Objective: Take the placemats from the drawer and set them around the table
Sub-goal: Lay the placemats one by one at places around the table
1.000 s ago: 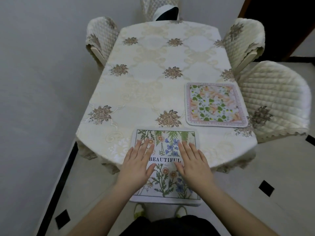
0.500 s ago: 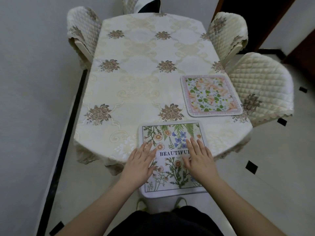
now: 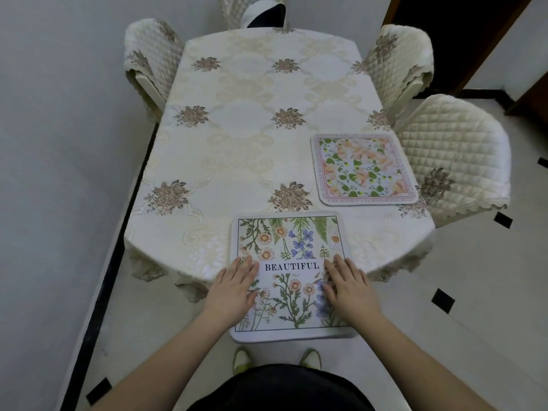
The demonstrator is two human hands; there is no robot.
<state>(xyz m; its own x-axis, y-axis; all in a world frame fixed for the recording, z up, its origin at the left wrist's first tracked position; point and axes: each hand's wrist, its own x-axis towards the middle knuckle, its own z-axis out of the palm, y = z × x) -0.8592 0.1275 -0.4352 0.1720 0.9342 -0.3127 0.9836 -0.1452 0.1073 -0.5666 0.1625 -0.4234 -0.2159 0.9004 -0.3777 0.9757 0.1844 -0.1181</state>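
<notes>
While a placemat printed with the word BEAUTIFUL (image 3: pixel 292 274) was being set at the near end of the table (image 3: pixel 237 161), both hands were seen laid flat on it, fingers straight and gripping nothing. The left hand (image 3: pixel 234 289) was pressed on the mat's left side and the right hand (image 3: pixel 350 287) on its right. Only the far part of the mat was carried by the table; the near part was judged to overhang the rounded edge, above the floor and a pair of yellow-green shoes (image 3: pixel 277 355). Were the hands lifted at that point, the mat could be tipped off by its own unsupported weight; a push farther onto the table was thought to be needed first. A smooth cream tablecloth (image 3: pixel 189 247) was draped there, and it could be dragged or rucked by a hard push.

A second placemat (image 3: pixel 366 169), floral in pink and green, had been laid flat at the right edge, in front of a quilted chair (image 3: pixel 453 155). Other covered chairs were placed at the far right (image 3: pixel 397 57), far left (image 3: pixel 151 57) and far end. The left side of the table was set close to a wall (image 3: pixel 59 143), so access there was judged to be awkward. No drawer was in view.
</notes>
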